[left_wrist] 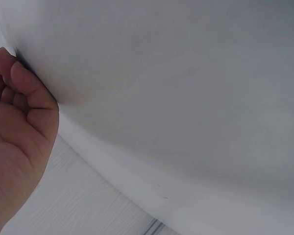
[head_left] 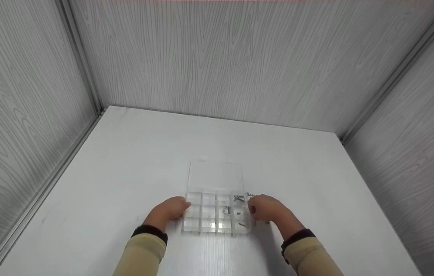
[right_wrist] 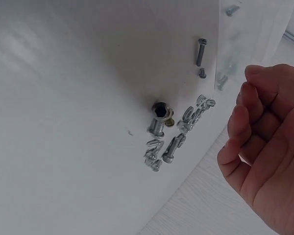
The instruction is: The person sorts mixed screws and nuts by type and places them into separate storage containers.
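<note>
A clear plastic compartment box (head_left: 208,211) lies on the table with its transparent lid (head_left: 215,174) laid back away from me. Several screws (head_left: 238,198) sit in its right-hand compartments. My left hand (head_left: 170,209) grips the box's left side, thumb over the rim; in the left wrist view its fingers (left_wrist: 24,81) are curled. At the right edge of the box is my right hand (head_left: 268,209), fingers bent inward. I cannot tell whether something small is pinched there, as the fingertips are partly hidden. Loose screws and nuts (right_wrist: 171,142) lie on the table beside that hand.
The white table (head_left: 144,153) is enclosed by grey wood-grain panels (head_left: 209,57) at the back and both sides. A large bolt (right_wrist: 160,111) stands with its socket head up among the loose hardware. A longer screw (right_wrist: 201,53) lies near the box wall.
</note>
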A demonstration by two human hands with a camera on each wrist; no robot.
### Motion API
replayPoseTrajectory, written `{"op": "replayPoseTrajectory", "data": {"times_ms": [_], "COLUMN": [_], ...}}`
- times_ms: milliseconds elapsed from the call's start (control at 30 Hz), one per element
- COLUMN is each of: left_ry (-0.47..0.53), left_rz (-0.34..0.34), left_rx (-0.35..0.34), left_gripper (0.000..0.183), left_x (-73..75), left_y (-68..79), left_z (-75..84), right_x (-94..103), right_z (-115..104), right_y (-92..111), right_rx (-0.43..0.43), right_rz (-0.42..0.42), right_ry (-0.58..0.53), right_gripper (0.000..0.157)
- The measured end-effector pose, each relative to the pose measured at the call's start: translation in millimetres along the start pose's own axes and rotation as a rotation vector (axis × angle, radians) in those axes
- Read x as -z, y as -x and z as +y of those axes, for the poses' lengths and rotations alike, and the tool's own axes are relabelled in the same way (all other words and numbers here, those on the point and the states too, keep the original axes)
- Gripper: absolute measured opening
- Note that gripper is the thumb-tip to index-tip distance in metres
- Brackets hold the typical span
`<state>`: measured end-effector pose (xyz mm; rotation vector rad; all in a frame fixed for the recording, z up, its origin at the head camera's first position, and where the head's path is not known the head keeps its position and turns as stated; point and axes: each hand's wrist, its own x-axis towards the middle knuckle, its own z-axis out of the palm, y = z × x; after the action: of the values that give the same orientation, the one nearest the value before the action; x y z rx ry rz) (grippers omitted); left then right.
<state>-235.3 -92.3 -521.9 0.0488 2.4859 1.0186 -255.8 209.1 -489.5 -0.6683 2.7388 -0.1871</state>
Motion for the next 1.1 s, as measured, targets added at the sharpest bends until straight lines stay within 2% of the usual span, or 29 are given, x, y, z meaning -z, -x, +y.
{"op": "replayPoseTrajectory", "data": {"times_ms": [200, 500, 900, 1100], "left_ry": [0.003, 0.036, 0.007, -0.006], "left_rz": [0.004, -0.010, 0.007, 0.011], "left_rx": [-0.003, 0.017, 0.004, -0.003], "left_gripper": [0.033, 0.031, 0.031, 0.031], "left_x": [-0.9, -1.7, -0.9, -0.5], "left_y": [-1.7, -3.5, -1.2, 0.5], "left_z": [-0.2, -2.6, -0.3, 0.0], "right_x": [-6.8, -15.9, -19.0, -9.9], "right_z": [4.7, 16.7, 20.4, 16.0], "right_y": [-0.2, -0.9, -1.9, -0.5], "right_rx": [-0.033, 0.101, 0.078, -0.009], "right_rz": [-0.045, -0.032, -0.018, -0.054], "right_ry": [-0.012, 0.049, 0.059, 0.015], "right_gripper": [0.014, 0.015, 0.019, 0.023]}}
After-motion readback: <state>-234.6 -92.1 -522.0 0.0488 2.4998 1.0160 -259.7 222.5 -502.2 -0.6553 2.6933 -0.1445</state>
